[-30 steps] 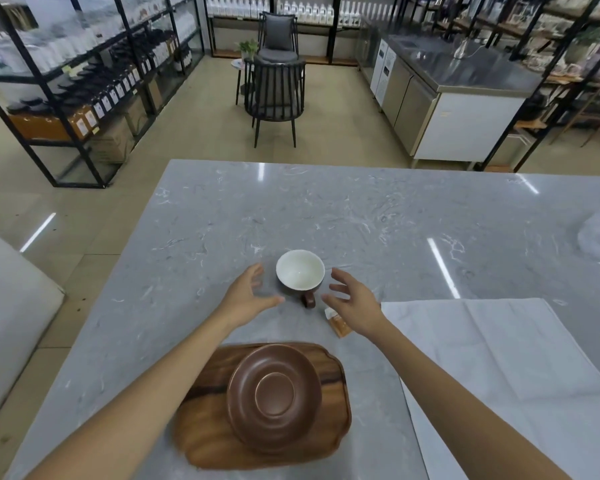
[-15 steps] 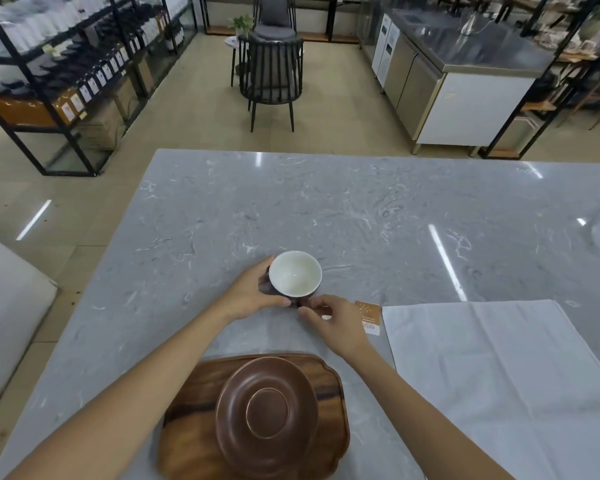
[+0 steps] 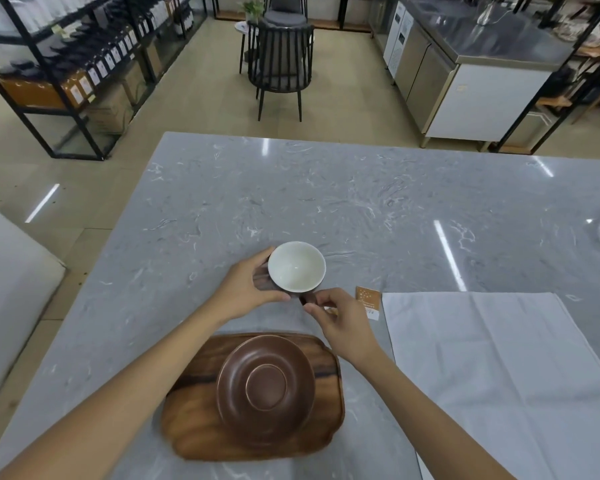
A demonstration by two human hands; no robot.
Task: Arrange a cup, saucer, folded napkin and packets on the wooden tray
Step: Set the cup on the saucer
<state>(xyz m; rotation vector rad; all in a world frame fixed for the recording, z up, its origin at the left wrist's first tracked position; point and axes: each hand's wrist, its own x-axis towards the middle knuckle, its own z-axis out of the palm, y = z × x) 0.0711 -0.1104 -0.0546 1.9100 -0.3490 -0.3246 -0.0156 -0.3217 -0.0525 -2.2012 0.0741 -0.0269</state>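
Two hands on the cup (image 3: 296, 267) — white inside, dark brown outside, upright, just beyond the far edge of the wooden tray (image 3: 201, 424); can't tell whether it's lifted or resting on the worktop (image 3: 361, 202). Left hand (image 3: 246, 289) wraps the cup's left wall, fingers curled round the back, thumb along the near side. Right hand (image 3: 340, 318) pinches the cup's dark handle (image 3: 307, 299) at its near-right side, thumb and forefinger closed on it. Tray sits nearest the person, dark grain streak across it. Saucer (image 3: 265, 386) — brown, round, raised centre ring — lies flat on the tray, roughly centred, covering most of its far half. Packet (image 3: 368, 299), orange top with white lower part, lies on the worktop right of the cup and beyond-right of the tray, just beside the right hand; a second bit of orange shows under the right hand's fingers, too hidden to identify. Napkin (image 3: 499, 358), white, spread flat with fold creases, lies right of the tray, its far-left corner touching or almost touching the packet. Beyond the worktop: dark chair (image 3: 279, 60), black shelving (image 3: 66, 64) to the left, steel counter (image 3: 482, 64) to the right.
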